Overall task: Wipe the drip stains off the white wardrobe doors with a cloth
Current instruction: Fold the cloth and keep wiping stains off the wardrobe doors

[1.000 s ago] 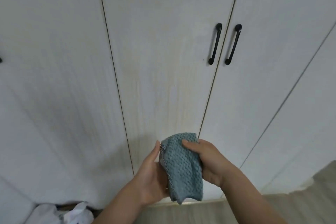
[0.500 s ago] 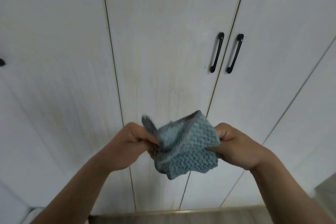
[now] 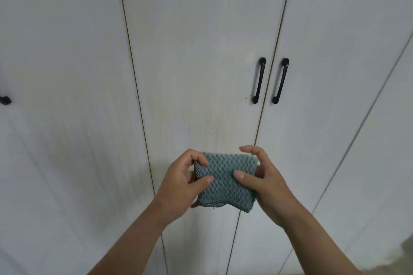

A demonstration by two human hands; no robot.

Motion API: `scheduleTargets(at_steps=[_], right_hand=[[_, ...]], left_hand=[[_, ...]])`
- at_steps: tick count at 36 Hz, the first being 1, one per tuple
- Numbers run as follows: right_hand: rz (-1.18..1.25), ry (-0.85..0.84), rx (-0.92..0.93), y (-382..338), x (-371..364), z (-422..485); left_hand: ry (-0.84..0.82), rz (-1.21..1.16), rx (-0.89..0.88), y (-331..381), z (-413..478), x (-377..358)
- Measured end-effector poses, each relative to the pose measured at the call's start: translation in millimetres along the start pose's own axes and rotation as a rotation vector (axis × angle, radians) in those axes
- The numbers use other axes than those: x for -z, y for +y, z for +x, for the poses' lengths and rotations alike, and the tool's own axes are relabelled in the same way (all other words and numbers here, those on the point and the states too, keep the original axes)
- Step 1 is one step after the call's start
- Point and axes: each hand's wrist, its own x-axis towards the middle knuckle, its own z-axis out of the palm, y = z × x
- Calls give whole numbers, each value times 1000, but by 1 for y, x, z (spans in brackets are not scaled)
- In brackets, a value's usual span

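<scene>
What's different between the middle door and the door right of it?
The middle door shows yellowish drip streaks down its lower part; the right door looks cleaner. The middle door's handle sits at its right edge, the right door's handle at its left edge. Both are white, grained and shut, with black bar handles.

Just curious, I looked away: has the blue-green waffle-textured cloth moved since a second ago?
Yes. The blue-green waffle-textured cloth, held between left hand and right hand, has risen up the white wardrobe doors, closer to the two black bar handles.
</scene>
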Motion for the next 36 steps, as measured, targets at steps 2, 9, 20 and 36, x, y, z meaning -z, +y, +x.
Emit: scheduleTargets(at_steps=[2, 9, 20, 36], right_hand=[[158, -76, -119, 16, -2, 0], [293, 13, -112, 31, 4, -6], [-206, 38, -85, 25, -2, -26], [-199, 230, -158, 53, 6, -24]], left_hand=[[30, -28, 33, -2, 4, -7], [82, -333, 265, -20, 6, -22], [-8, 4, 373, -19, -4, -46], [-33, 256, 117, -14, -5, -48]])
